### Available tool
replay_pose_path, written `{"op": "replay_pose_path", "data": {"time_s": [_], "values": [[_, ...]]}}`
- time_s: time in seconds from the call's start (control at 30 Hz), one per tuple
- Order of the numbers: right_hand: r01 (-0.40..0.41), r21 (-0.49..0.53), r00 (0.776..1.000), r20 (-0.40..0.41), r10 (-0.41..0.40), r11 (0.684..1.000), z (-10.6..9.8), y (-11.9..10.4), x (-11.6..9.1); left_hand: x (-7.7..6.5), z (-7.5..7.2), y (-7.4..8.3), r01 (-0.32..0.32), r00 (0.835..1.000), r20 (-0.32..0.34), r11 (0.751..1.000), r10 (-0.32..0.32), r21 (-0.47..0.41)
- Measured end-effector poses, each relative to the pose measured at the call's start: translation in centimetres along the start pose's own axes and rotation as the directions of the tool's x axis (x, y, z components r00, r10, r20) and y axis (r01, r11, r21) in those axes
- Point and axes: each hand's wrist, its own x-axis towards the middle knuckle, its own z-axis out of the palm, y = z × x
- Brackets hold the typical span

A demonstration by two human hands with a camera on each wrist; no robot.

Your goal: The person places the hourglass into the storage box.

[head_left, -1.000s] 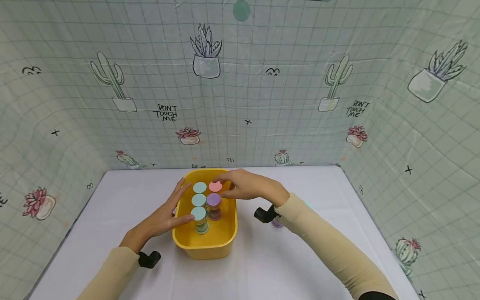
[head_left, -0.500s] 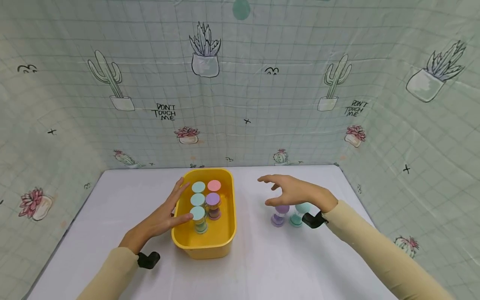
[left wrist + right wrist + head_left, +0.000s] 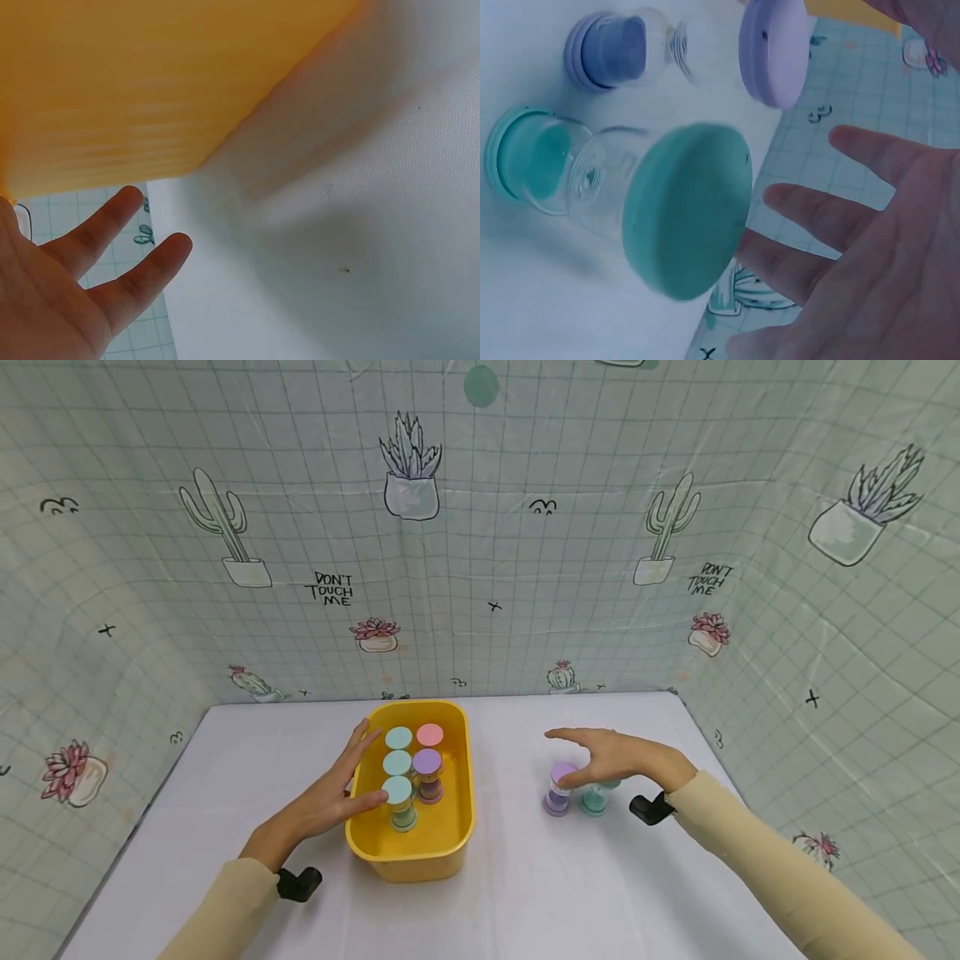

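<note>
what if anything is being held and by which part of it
Nothing appears held: the right hand is open beside the purple hourglass and teal hourglass; the left hand lies open across one side of the yellow tub.

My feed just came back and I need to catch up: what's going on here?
A person has the left hand at the left side of a yellow bin, where five hourglasses stand upright. The right hand, fingers spread, is by a purple hourglass and a green hourglass standing on the white table, and grips neither.
</note>
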Motion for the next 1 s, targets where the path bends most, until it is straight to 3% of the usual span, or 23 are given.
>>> {"op": "replay_pose_path", "data": {"time_s": [0.17,0.3,0.57,0.8,1.0], "values": [[0.004,0.152,1.0,0.025,-0.008,0.988,-0.3,1.2,-0.1,0.0,-0.1,0.1,0.004,1.0,0.002,1.0,-0.004,0.008],[-0.024,0.234,0.996,0.092,0.003,0.972,-0.1,1.9,0.4,0.0,-0.2,0.1,-0.005,1.0,-0.001,1.0,0.005,0.018],[-0.033,0.212,0.991,0.135,0.004,0.977,0.3,2.3,1.2,0.1,0.0,0.1,0.008,1.0,0.007,1.0,-0.008,0.013],[0.016,0.183,0.988,0.151,-0.044,0.983,0.3,2.1,1.8,0.0,0.0,0.1,0.018,1.0,0.009,1.0,-0.018,0.01],[-0.002,0.159,0.982,0.184,-0.028,0.987,0.2,1.5,2.2,0.0,0.0,0.3,0.014,1.0,0.001,1.0,-0.014,0.02]]}}
